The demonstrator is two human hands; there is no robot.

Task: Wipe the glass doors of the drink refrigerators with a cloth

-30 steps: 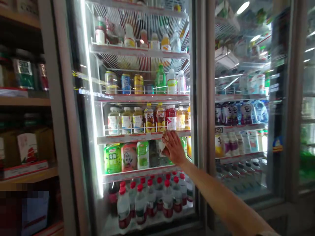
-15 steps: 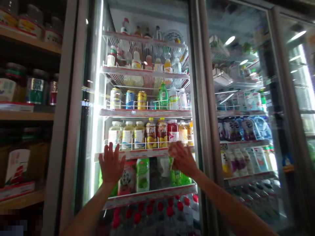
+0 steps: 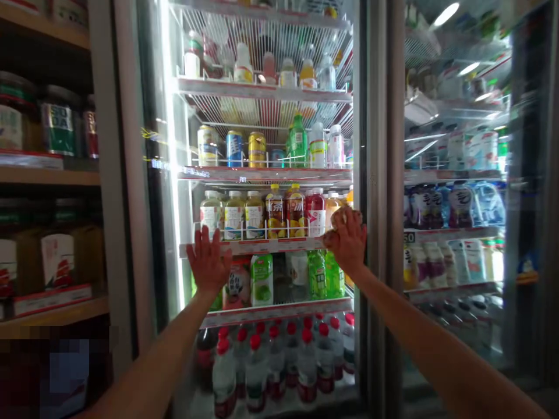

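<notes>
My left hand (image 3: 208,259) is held up with its fingers spread and its palm toward the glass door (image 3: 192,192) of a drinks fridge. Nothing shows in it. My right hand (image 3: 350,241) is raised near the door's right edge, over a crumpled brownish cloth (image 3: 332,239) that shows around its fingers and seems pressed against the glass. Most of the cloth is hidden by the hand. Behind the glass, tea bottles with yellow caps (image 3: 276,212) and a red drink bottle (image 3: 315,210) stand between the two hands.
A metal door frame (image 3: 382,174) rises just right of my right hand, with another glass-fronted fridge beyond it. Wooden shelves (image 3: 52,174) with jars and bottles stand at the left. Red-capped water bottles (image 3: 255,372) fill the fridge's bottom.
My right hand has moved up and to the right with the cloth. The left hand stays spread at the glass. The view has tipped downward, showing more of the bottom bottles.
</notes>
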